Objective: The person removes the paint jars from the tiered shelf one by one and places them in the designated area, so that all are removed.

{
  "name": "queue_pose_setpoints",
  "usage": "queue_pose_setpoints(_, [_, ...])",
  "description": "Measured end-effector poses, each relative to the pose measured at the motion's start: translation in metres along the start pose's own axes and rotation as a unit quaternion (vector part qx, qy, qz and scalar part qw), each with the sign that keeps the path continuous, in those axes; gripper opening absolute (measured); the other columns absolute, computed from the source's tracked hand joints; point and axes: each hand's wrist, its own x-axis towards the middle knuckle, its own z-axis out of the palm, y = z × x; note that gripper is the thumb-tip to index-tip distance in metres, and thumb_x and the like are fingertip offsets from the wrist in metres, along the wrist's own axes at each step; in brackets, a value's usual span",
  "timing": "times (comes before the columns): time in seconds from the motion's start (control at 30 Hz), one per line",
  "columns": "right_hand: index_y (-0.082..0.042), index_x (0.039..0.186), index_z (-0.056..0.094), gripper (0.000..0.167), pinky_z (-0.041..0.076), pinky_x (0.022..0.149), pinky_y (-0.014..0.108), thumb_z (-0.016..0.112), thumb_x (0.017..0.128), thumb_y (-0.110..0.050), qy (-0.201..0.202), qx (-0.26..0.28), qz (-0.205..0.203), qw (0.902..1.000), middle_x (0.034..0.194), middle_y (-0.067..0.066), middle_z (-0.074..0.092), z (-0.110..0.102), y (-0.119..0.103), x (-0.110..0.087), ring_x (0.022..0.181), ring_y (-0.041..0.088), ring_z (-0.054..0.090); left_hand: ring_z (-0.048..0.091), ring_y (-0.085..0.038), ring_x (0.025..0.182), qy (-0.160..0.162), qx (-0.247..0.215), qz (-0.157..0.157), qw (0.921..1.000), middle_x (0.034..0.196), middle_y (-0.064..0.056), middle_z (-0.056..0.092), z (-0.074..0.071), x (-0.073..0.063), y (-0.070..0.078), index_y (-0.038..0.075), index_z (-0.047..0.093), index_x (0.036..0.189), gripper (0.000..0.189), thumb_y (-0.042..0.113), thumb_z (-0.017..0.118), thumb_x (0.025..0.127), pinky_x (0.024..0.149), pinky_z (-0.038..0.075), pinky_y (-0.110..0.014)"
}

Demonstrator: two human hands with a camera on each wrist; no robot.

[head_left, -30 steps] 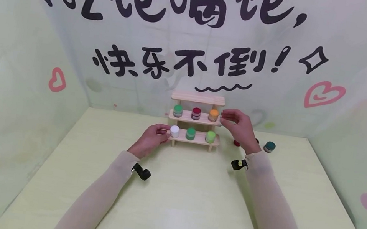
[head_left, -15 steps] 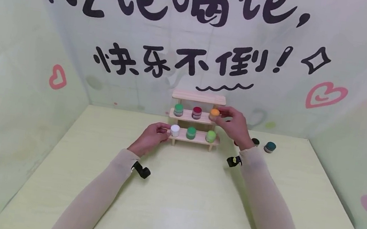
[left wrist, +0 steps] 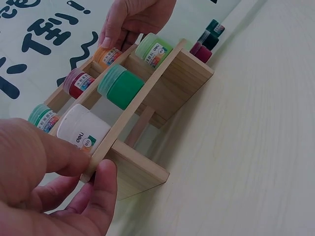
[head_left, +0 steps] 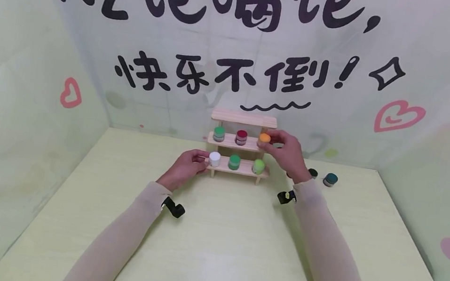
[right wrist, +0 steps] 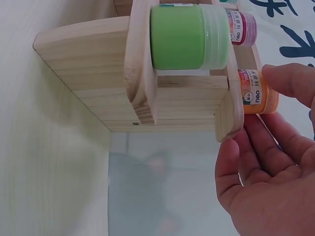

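A three-tier wooden display rack (head_left: pixel 244 119) stands at the table's back, by the wall. My right hand (head_left: pixel 288 153) pinches an orange paint jar (right wrist: pixel 252 92) at the right end of the middle tier, thumb on one side and fingers on the other. With thumb and fingers, my left hand (head_left: pixel 184 167) grips the left end of the bottom tier, beside a white paint jar (left wrist: pixel 83 128). Also on the bottom tier sit a green jar (left wrist: pixel 121 87) and a light green jar (right wrist: pixel 189 37). A dark red jar (head_left: pixel 241 137) and another green jar (head_left: pixel 219 134) share the middle tier.
Right of the rack, a dark teal jar (head_left: pixel 330 180) and a black-lidded jar (head_left: pixel 312 173) stand on the table (head_left: pixel 211 243). A dark red jar (left wrist: pixel 200 51) beside them is mostly hidden by my right hand in the head view. Printed cloth walls (head_left: pixel 168 119) enclose the table.
My right hand has moved left from beside the rack's middle tier and now pinches the orange jar. The left hand keeps its grip on the bottom tier.
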Motion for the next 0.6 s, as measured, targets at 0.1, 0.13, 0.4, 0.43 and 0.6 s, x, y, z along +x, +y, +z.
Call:
queue_pose_setpoints(0.1, [-0.009, 0.135, 0.066, 0.051, 0.054, 0.103, 0.043, 0.083, 0.093, -0.031, -0.001, 0.008, 0.002, 1.0, 0.132, 0.013, 0.068, -0.002, -0.001, -0.006, 0.121, 0.031, 0.063, 0.063, -0.021, 0.11, 0.001, -0.001, 0.003, 1.0, 0.127, -0.016, 0.061, 0.0, -0.002, -0.002, 0.0, 0.058, 0.142, 0.038, 0.001, 0.062, 0.104, 0.103, 0.061, -0.033])
queue_pose_setpoints(0.13, [-0.009, 0.135, 0.065, 0.05, 0.054, 0.104, 0.042, 0.083, 0.093, -0.031, -0.003, 0.011, 0.003, 0.9999, 0.132, 0.013, 0.069, -0.003, -0.001, -0.007, 0.121, 0.031, 0.063, 0.063, -0.021, 0.11, 0.002, -0.001, 0.004, 1.0, 0.128, -0.016, 0.062, 0.001, -0.002, -0.001, 0.0, 0.058, 0.142, 0.038, 0.001, 0.062, 0.104, 0.103, 0.061, -0.033])
queue_pose_setpoints(0.4, [-0.008, 0.141, 0.061, 0.055, 0.058, 0.108, 0.042, 0.081, 0.095, -0.031, -0.016, 0.019, -0.007, 0.9997, 0.134, 0.014, 0.068, -0.011, 0.002, -0.016, 0.123, 0.029, 0.066, 0.064, -0.02, 0.11, 0.0, 0.001, 0.007, 1.0, 0.127, -0.016, 0.062, -0.001, -0.002, -0.001, 0.0, 0.058, 0.141, 0.037, 0.002, 0.062, 0.105, 0.104, 0.06, -0.035])
queue_pose_setpoints(0.43, [-0.007, 0.142, 0.061, 0.055, 0.057, 0.109, 0.044, 0.081, 0.096, -0.03, -0.015, 0.02, -0.008, 0.9996, 0.134, 0.014, 0.068, -0.012, 0.002, -0.017, 0.123, 0.029, 0.065, 0.064, -0.019, 0.109, 0.0, 0.0, 0.008, 1.0, 0.127, -0.016, 0.062, -0.001, -0.001, -0.001, 0.0, 0.058, 0.141, 0.037, 0.003, 0.062, 0.105, 0.104, 0.06, -0.035])
queue_pose_setpoints(0.6, [-0.006, 0.145, 0.061, 0.057, 0.058, 0.11, 0.046, 0.08, 0.097, -0.031, -0.009, 0.019, -0.006, 0.9998, 0.137, 0.013, 0.067, -0.016, 0.007, -0.023, 0.124, 0.028, 0.065, 0.063, -0.02, 0.109, 0.0, -0.001, 0.009, 1.0, 0.125, -0.016, 0.062, 0.0, -0.002, -0.001, 0.001, 0.059, 0.139, 0.035, 0.003, 0.063, 0.104, 0.107, 0.059, -0.04])
